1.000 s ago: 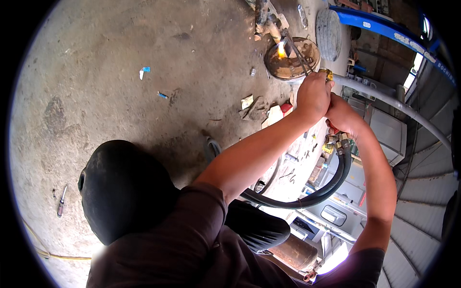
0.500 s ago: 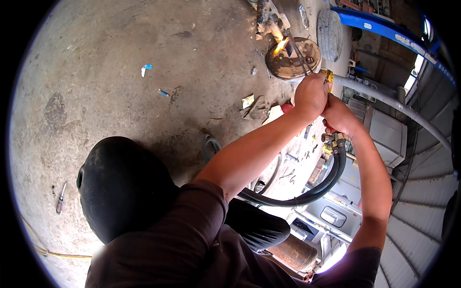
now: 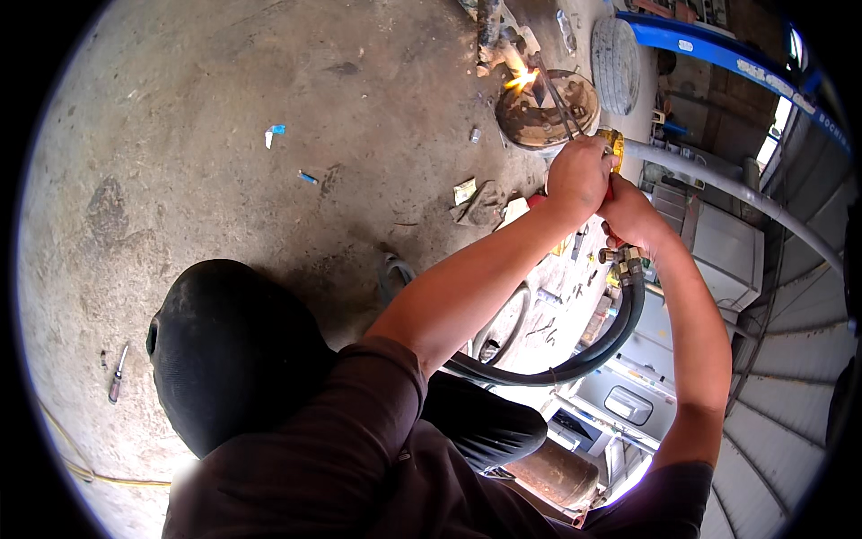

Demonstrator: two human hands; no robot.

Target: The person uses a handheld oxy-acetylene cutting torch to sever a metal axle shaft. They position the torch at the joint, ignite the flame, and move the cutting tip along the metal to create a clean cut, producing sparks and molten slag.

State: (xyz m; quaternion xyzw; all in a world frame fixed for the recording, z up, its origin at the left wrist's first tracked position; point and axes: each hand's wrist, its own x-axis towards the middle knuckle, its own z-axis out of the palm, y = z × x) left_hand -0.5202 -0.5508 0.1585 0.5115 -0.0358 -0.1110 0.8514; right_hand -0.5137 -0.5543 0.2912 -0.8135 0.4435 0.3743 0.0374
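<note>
Both arms reach up to a gas torch [image 3: 560, 104], whose slim metal tubes point away from me. My left hand [image 3: 579, 175] is closed around its front part, at the base of the tubes. Just behind it, my right hand [image 3: 632, 216] grips the red handle, which the fingers mostly hide. Two black hoses [image 3: 620, 328] run from the fittings below the right hand. An orange flame [image 3: 521, 83] burns near the torch tip, against a rusty metal part [image 3: 491, 45]. Beneath the tubes lies a round rusty disc-like piece [image 3: 530, 126].
A tyre [image 3: 616, 67] stands beyond the rusty disc, near a blue beam [image 3: 718, 49]. The concrete floor [image 3: 206, 135] carries a screwdriver [image 3: 117, 382], rags [image 3: 480, 202] and small litter. A rusty cylinder [image 3: 557, 476] lies at the lower right.
The flame has become brighter and spreads wider against the rusty part. My hands and the torch have barely shifted.
</note>
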